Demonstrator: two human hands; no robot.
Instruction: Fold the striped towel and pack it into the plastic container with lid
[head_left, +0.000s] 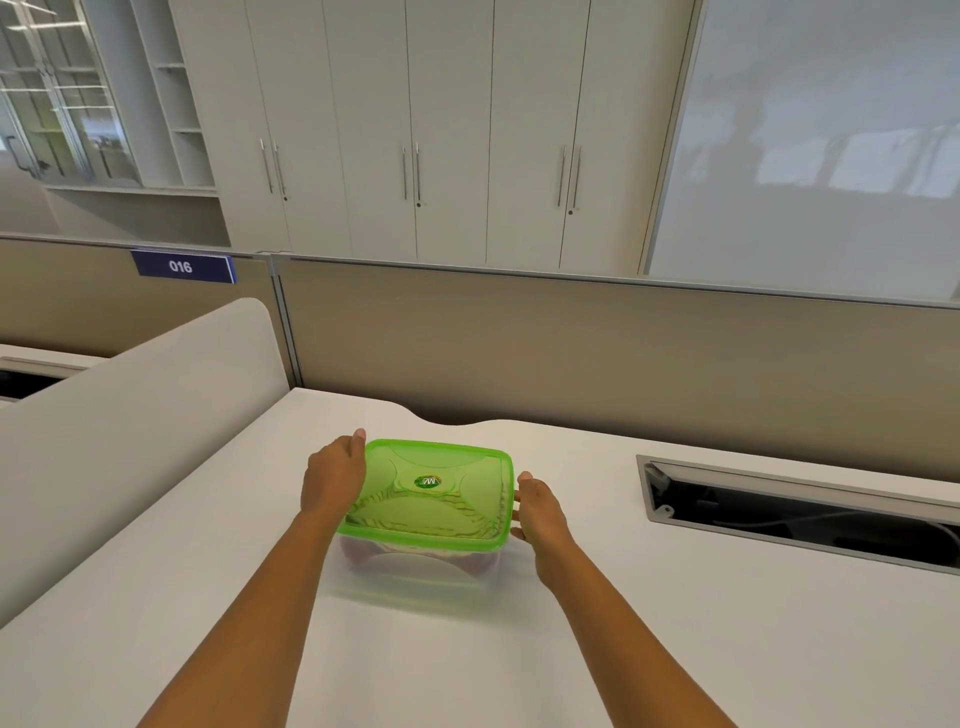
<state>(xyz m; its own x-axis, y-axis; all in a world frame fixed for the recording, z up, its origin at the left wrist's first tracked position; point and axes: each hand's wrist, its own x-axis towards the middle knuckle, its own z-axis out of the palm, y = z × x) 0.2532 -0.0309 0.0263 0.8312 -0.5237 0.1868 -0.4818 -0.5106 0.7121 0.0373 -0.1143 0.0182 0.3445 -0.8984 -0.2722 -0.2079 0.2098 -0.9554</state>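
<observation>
Reaching: both my forearms run out from the near edge of the frame and converge on the box; elbows out of view, wrists roughly level.
Left hand: flat against the left side of the lid, thumb tip up at the far left corner; fingers curl under the rim, so I cannot tell how tightly they close.
Right hand: cupped on the right rim, fingertips touching the lid edge, not wrapped round it.
Why held so: I judge the two hands brace opposite sides to seat the lid evenly or steady the box.
Plastic container: clear walls, standing upright on the white desk, near its middle.
Green lid: already on top, appears flush all round.
Striped towel: inside, stripes showing through the lid, pressed close beneath it.
Progress: packing looks all but done.
Cable tray: open slot well right, clear of the hands.
Partition: beige, behind the desk.
</observation>
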